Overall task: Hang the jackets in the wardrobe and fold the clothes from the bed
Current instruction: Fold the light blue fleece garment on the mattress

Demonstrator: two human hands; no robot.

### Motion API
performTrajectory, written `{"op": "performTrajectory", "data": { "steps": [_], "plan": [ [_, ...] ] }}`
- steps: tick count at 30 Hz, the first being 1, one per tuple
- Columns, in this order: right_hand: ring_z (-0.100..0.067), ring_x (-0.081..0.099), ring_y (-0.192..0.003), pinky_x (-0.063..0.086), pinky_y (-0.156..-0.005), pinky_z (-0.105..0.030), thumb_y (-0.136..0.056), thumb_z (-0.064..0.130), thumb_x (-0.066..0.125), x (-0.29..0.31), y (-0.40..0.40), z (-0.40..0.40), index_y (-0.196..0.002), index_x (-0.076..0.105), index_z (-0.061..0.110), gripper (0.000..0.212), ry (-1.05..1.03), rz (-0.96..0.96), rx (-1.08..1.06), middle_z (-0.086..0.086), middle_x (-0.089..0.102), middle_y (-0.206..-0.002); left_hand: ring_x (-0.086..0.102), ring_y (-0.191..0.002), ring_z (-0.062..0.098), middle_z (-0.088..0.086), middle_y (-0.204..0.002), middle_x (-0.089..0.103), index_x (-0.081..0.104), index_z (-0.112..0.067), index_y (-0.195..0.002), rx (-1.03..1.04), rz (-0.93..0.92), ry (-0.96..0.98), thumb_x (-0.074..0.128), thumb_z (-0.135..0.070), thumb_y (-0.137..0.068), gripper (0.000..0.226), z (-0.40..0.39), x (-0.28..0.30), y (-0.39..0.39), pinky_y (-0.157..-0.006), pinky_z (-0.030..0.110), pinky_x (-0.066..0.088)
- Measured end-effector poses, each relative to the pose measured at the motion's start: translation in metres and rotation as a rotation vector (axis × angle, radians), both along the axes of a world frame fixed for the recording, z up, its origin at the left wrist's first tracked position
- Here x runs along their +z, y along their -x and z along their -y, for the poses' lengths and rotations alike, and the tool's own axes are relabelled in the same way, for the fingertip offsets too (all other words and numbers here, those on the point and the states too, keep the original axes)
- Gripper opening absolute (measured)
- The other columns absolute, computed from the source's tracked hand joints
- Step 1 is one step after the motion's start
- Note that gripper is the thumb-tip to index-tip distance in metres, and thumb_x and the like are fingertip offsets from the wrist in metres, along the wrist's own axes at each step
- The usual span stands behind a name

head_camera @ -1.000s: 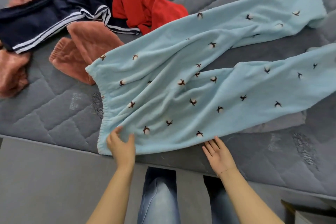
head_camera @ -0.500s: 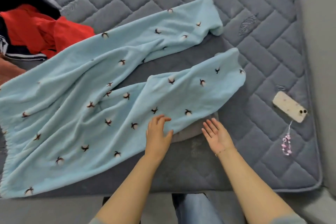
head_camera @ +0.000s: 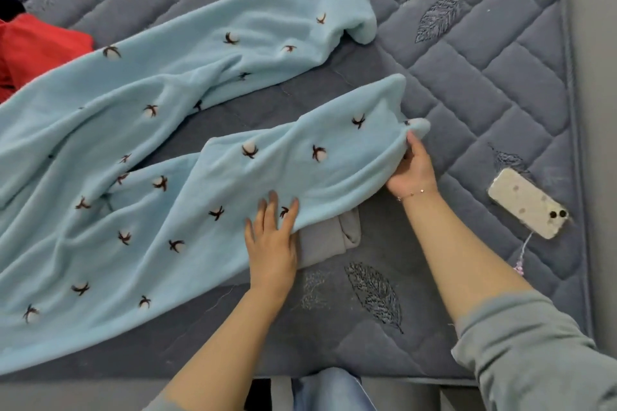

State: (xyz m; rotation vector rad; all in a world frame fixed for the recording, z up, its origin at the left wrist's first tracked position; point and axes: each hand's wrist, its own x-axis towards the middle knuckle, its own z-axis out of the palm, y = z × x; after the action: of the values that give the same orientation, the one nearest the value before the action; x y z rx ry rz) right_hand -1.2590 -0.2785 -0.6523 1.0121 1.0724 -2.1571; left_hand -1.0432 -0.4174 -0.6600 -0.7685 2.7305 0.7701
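While the trousers (head_camera: 173, 150) lie spread across the bed (head_camera: 467, 83), both bare hands are on the nearer leg. The trousers are pale blue fleece dotted with small dark-stemmed white motifs, the two legs splayed apart toward the right. The right hand (head_camera: 412, 167) grips the cuff of the nearer leg — its fingers (head_camera: 411, 140) curl into the fabric and the cloth bunches above them. The left hand (head_camera: 272, 237) lies flat on the same leg, fingers straight and slightly spread, pressing the lower edge of the fabric down. Just right of those fingers a folded grey cloth (head_camera: 330, 237) pokes out from under the leg. The farther leg lies well beyond both hands, its cuff turned over at the end. Far to the left of the left hand, a red garment (head_camera: 36, 53) lies beside the trousers at the frame edge. Right of the right hand, apart from it, a phone (head_camera: 527, 202) lies back-up on the quilted grey bed.
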Motion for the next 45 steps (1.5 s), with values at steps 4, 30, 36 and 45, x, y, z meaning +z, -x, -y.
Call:
{"op": "performTrajectory", "data": {
  "steps": [4, 30, 36, 45],
  "plan": [
    [-0.025, 0.069, -0.084, 0.058, -0.075, -0.035, -0.08, 0.017, 0.054, 0.034, 0.006, -0.035, -0.097, 0.068, 0.012, 0.022, -0.162, -0.134, -0.141, -0.007, 0.072, -0.092, 0.009, -0.151, 0.017, -0.003, -0.162, 0.018, 0.041, -0.026, -0.147, -0.154, -0.167, -0.219, 0.041, -0.004, -0.095, 0.057, -0.005, 0.028, -0.016, -0.123, 0.038, 0.004],
    [-0.019, 0.056, -0.073, 0.037, -0.06, -0.027, -0.09, 0.033, 0.067, -0.026, -0.025, -0.185, -0.073, 0.056, 0.018, 0.025, -1.161, -0.203, 0.363, 0.001, 0.062, -0.076, 0.055, -0.089, 0.028, -0.001, -0.09, 0.052, 0.056, -0.013, -0.084, -0.234, 0.106, -0.217, 0.057, -0.029, -0.095, 0.019, -0.025, 0.011, 0.222, -0.079, 0.04, 0.043],
    [-0.034, 0.048, -0.116, 0.04, -0.095, -0.04, -0.083, 0.013, 0.07, -0.019, -0.018, -0.152, -0.124, 0.059, 0.009, 0.043, -1.474, -0.289, 0.617, -0.016, 0.05, -0.129, 0.052, -0.115, 0.021, -0.001, -0.124, 0.054, 0.053, -0.022, -0.12, -0.235, 0.198, -0.183, 0.06, -0.027, -0.092, 0.029, -0.025, -0.009, 0.227, -0.099, 0.04, 0.037],
    [-0.012, 0.056, -0.102, 0.041, -0.089, -0.011, -0.09, 0.003, 0.063, 0.011, 0.052, 0.007, -0.114, 0.066, 0.007, 0.025, -0.916, -0.649, 0.743, -0.007, 0.063, -0.116, 0.055, -0.106, 0.014, -0.001, -0.115, 0.057, 0.063, -0.017, -0.11, 0.017, -0.192, -0.272, 0.063, -0.015, -0.091, 0.019, 0.1, 0.023, 0.241, -0.086, 0.022, 0.039]
  ]
}}
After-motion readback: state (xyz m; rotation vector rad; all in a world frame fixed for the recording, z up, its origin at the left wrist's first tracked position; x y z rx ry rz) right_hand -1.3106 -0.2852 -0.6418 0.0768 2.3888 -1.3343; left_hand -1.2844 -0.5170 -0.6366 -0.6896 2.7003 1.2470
